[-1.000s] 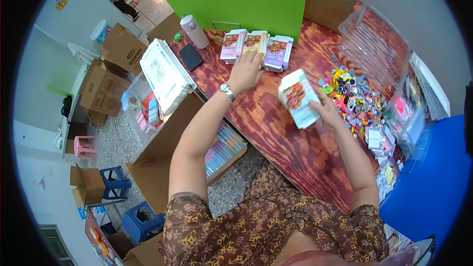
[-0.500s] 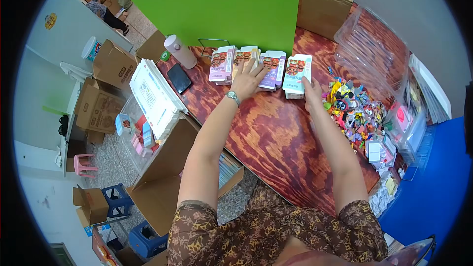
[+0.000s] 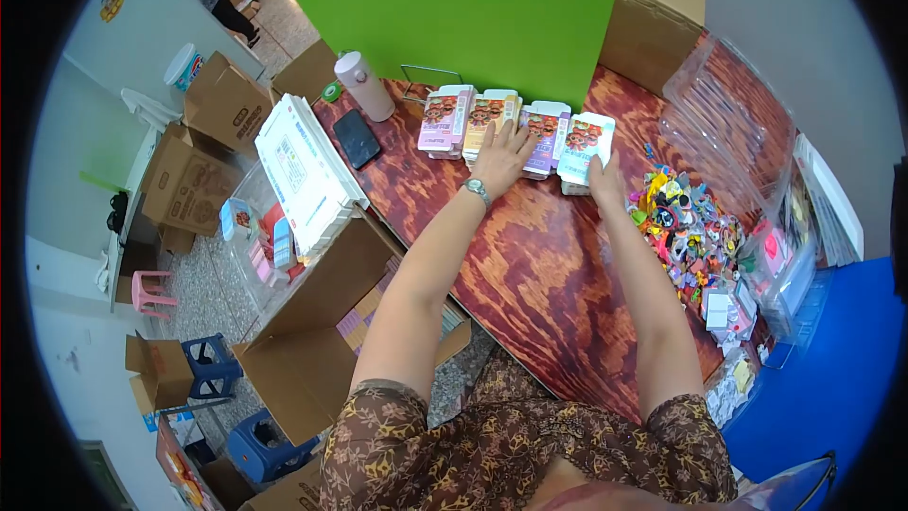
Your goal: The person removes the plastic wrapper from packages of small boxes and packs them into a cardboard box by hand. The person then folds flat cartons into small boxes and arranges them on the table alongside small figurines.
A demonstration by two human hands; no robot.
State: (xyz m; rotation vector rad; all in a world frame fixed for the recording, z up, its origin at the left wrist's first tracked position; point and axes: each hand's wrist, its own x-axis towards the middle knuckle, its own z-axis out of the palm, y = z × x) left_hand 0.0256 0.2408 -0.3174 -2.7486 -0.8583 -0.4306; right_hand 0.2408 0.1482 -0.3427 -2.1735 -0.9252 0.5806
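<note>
Four flat card-box stacks stand in a row before the green panel: pink (image 3: 443,125), yellow (image 3: 484,114), purple (image 3: 546,137) and light blue (image 3: 584,140). My left hand (image 3: 501,159), with a watch on its wrist, lies with fingers spread over the yellow stack and the near edge of the purple one. At the far right of the row, my right hand (image 3: 608,182) grips the lower right corner of the top light blue box, thumb on its face. That box sits slightly askew over those below; my other right fingers are mostly hidden.
A heap of small colourful toys (image 3: 686,227) lies right of my right arm, by clear plastic trays (image 3: 724,123). Toward the left are a phone (image 3: 357,139), a pink bottle (image 3: 367,90) and an open carton (image 3: 312,350). The green panel (image 3: 445,19) stands behind.
My view has turned slightly, shifting the table rightward in the picture. The top light blue box now sits more askew in my right hand. My left hand still rests on the stacks.
</note>
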